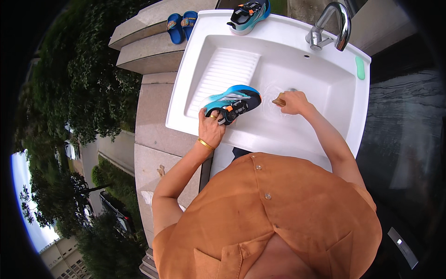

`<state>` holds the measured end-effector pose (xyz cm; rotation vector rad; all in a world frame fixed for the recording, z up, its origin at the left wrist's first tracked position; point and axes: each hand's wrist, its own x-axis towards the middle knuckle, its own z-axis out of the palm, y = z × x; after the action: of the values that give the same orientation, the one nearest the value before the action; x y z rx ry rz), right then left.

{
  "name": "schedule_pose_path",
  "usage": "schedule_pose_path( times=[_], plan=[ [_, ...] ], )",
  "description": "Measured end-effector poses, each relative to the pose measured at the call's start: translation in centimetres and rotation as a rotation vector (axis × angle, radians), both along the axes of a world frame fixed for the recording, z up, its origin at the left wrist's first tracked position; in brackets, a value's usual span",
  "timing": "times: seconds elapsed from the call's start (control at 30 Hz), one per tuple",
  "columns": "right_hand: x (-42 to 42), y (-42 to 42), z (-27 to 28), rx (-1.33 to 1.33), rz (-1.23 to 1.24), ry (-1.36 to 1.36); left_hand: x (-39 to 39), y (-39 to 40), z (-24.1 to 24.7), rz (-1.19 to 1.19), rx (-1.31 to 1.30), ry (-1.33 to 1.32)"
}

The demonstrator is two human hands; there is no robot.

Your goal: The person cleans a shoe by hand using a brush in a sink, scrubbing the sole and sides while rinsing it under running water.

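My left hand point(212, 126) grips the heel and collar of a blue, black and teal sports shoe point(240, 99), held over the ribbed washboard part of a white laundry sink point(268, 139). To the right, my right hand point(295, 102) is closed on a small brown brush point(279, 100), low over the basin by the drain. Rippling shallow water point(270, 96) lies in the basin between shoe and brush. The brush's bristles cannot be made out. A matching shoe point(248, 15) stands on the sink's far rim.
A chrome faucet point(329, 26) rises at the far right rim. A green soap bar point(360, 68) lies on the right rim. Blue slippers point(175, 29) rest on stone steps point(153, 52) left of the sink.
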<state>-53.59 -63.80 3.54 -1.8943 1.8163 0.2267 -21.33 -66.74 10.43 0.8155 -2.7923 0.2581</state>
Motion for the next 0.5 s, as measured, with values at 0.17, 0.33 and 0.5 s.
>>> schedule_pose_path(
  times=[0.17, 0.33, 0.5],
  plan=[
    [4.0, -3.7, 6.6, -0.379, -0.293, -0.606, 1.2, -0.5, 0.5, -0.006, -0.024, -0.062],
    [11.2, -8.1, 10.4, -0.408, 0.079, -0.543, 1.7, 0.5, -0.2, -0.023, -0.045, -0.197],
    [10.7, -5.8, 6.9, -0.572, 0.124, -0.547, 1.3, 0.3, 0.1, 0.041, 0.028, -0.177]
  ],
)
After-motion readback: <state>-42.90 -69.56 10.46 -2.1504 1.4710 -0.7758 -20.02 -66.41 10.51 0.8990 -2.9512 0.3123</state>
